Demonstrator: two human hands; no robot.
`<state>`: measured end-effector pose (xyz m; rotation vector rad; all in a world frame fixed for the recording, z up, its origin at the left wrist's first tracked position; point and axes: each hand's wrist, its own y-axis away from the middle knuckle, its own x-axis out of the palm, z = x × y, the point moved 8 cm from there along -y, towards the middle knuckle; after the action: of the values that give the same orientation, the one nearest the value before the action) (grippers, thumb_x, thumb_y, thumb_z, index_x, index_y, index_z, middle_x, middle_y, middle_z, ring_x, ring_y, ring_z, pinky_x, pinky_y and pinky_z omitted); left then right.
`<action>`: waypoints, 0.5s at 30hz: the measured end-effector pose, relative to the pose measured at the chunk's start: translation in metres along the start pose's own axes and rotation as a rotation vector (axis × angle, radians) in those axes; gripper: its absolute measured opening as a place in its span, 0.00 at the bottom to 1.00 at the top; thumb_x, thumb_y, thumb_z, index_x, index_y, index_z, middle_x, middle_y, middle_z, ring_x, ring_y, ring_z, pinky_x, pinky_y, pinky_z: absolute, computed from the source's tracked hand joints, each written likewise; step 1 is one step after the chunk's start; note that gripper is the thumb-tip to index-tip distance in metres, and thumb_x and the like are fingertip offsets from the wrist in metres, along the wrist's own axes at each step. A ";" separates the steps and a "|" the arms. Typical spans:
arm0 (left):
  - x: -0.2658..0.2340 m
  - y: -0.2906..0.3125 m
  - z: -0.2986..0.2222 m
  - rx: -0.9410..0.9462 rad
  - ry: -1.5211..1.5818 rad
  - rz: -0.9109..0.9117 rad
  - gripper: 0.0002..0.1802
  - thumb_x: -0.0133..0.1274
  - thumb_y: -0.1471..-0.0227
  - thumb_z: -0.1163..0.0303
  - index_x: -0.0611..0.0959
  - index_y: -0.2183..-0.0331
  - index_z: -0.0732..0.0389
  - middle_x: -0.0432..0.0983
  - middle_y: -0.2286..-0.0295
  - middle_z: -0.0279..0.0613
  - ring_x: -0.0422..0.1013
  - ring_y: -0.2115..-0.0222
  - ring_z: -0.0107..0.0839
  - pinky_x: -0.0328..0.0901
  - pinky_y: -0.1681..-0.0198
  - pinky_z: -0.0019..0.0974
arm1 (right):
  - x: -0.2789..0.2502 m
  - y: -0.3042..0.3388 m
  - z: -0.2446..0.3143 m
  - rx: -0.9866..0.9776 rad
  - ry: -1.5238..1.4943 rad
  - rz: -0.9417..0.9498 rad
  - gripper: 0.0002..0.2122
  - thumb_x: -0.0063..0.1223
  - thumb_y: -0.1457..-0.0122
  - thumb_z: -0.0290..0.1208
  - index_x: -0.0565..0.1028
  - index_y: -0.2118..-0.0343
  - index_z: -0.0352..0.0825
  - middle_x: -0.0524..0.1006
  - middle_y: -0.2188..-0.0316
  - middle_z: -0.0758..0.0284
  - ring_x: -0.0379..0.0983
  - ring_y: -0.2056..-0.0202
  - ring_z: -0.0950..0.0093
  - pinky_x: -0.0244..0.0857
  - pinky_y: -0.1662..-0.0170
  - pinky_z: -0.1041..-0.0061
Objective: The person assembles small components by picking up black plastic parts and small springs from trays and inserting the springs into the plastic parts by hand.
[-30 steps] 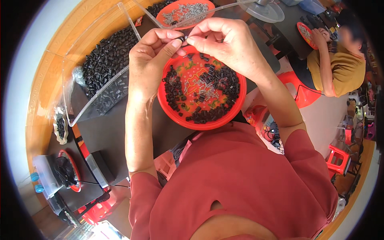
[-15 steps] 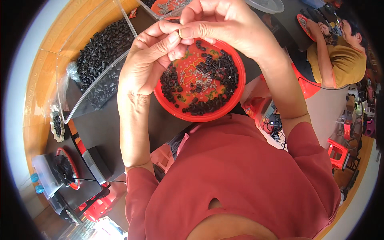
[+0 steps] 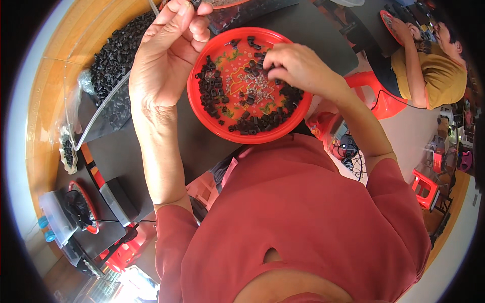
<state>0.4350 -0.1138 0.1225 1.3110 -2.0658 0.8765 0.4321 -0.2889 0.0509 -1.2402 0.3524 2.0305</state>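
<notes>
My left hand (image 3: 169, 58) is raised at the far left of a round red tray (image 3: 252, 140), pinching a small black plastic part (image 3: 196, 3) between thumb and fingers at the picture's top edge. Over the tray's right side, my right hand (image 3: 303, 68) reaches down with bent fingers among the loose parts. Its fingertips are partly hidden, so what they grip cannot be made out. Small black plastic parts (image 3: 257, 122) lie around the tray's edge. Tiny silvery metal pieces (image 3: 258, 87), like springs or screws, are scattered in its middle.
A clear bin holds a heap of black parts (image 3: 118, 55) at the left. The dark tabletop (image 3: 197, 156) runs beneath the tray. At the right, a person in a mustard shirt (image 3: 434, 83) works over another red tray (image 3: 388, 25). A red stool (image 3: 426, 189) stands farther off.
My hands were together above the tray's far edge and are now apart. The left moved left and up with the black part; the right came down into the tray.
</notes>
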 end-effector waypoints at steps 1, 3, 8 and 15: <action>-0.001 0.001 -0.002 0.007 0.012 -0.014 0.17 0.49 0.46 0.77 0.70 0.54 0.70 0.66 0.63 0.46 0.62 0.70 0.26 0.62 0.61 0.28 | -0.010 -0.002 -0.003 0.019 0.052 -0.116 0.07 0.58 0.53 0.27 0.75 0.72 0.31 0.73 0.78 0.62 0.71 0.73 0.65 0.63 0.68 0.68; -0.002 0.003 -0.008 0.014 0.028 -0.015 0.17 0.49 0.45 0.77 0.70 0.54 0.71 0.66 0.62 0.46 0.62 0.70 0.26 0.62 0.61 0.28 | -0.014 -0.008 -0.009 0.104 -0.036 -0.101 0.06 0.56 0.52 0.26 0.75 0.72 0.31 0.74 0.77 0.61 0.71 0.72 0.63 0.64 0.67 0.67; -0.003 0.006 -0.018 0.042 0.085 -0.025 0.17 0.48 0.45 0.77 0.69 0.53 0.72 0.64 0.63 0.47 0.61 0.70 0.26 0.61 0.62 0.29 | -0.023 -0.013 -0.022 0.123 0.070 -0.209 0.04 0.54 0.50 0.26 0.75 0.72 0.31 0.74 0.75 0.60 0.72 0.71 0.61 0.64 0.66 0.66; 0.010 0.010 -0.023 0.075 0.115 -0.020 0.17 0.47 0.45 0.78 0.69 0.53 0.72 0.63 0.63 0.46 0.59 0.71 0.26 0.61 0.63 0.29 | -0.013 -0.028 -0.028 0.165 0.125 -0.246 0.04 0.51 0.48 0.25 0.77 0.71 0.33 0.75 0.74 0.61 0.73 0.70 0.61 0.65 0.65 0.65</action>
<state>0.4245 -0.0993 0.1422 1.2860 -1.9451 1.0056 0.4734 -0.2907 0.0512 -1.2456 0.3978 1.6871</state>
